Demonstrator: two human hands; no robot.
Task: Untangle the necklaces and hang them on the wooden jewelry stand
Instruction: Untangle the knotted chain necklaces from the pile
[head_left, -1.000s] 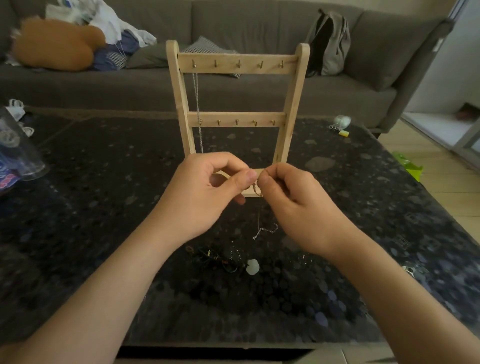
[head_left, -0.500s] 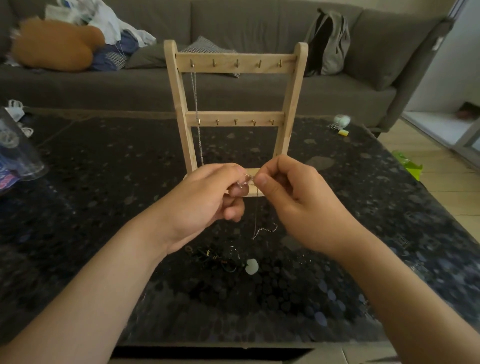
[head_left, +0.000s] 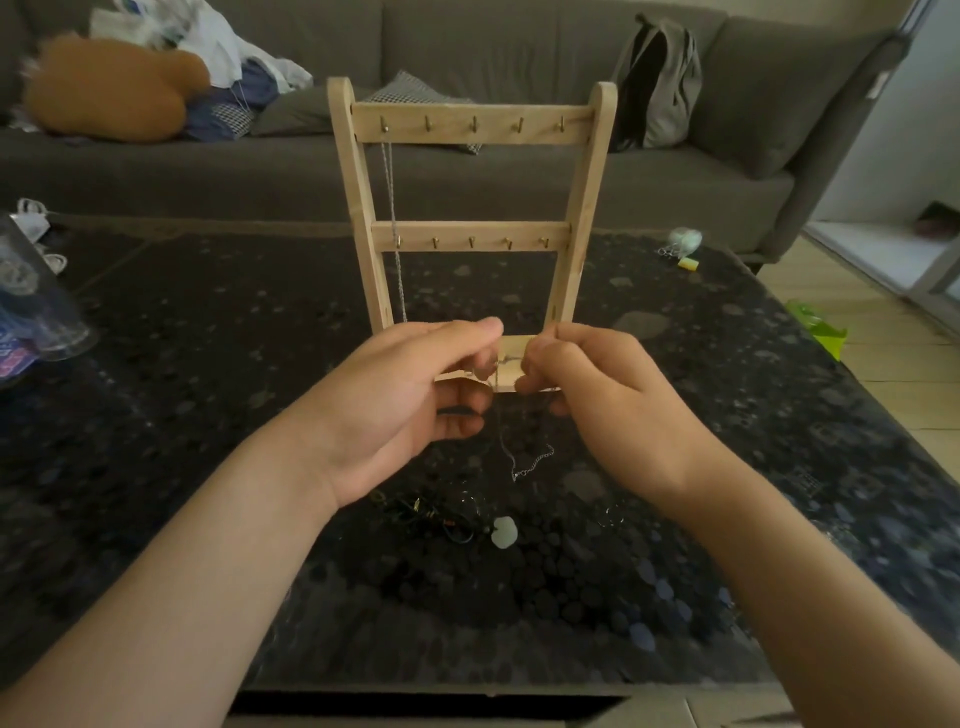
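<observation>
1 chain (head_left: 535, 460) (left hand (head_left: 410, 400), right hand (head_left: 608, 405))

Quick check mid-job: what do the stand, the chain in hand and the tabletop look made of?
The stand: pale matte wood, judging by its tan colour and flat cut bars; brass-coloured hooks. The thin chain: likely silver-toned metal, with fine glinting links. The tabletop: dark speckled stone or a stone-look surface, glossy; cannot tell which.

Left hand (head_left: 410, 400) and right hand (head_left: 602, 400) pinched a thin chain (head_left: 511, 460) between their fingertips, before the base of the wooden stand (head_left: 470, 124) at mid-table (head_left: 208, 364). Its loose end dangled below. A second chain (head_left: 393, 218) hung from the top rail's leftmost hook. A dark tangle (head_left: 436, 517) lay toward the near edge.
</observation>
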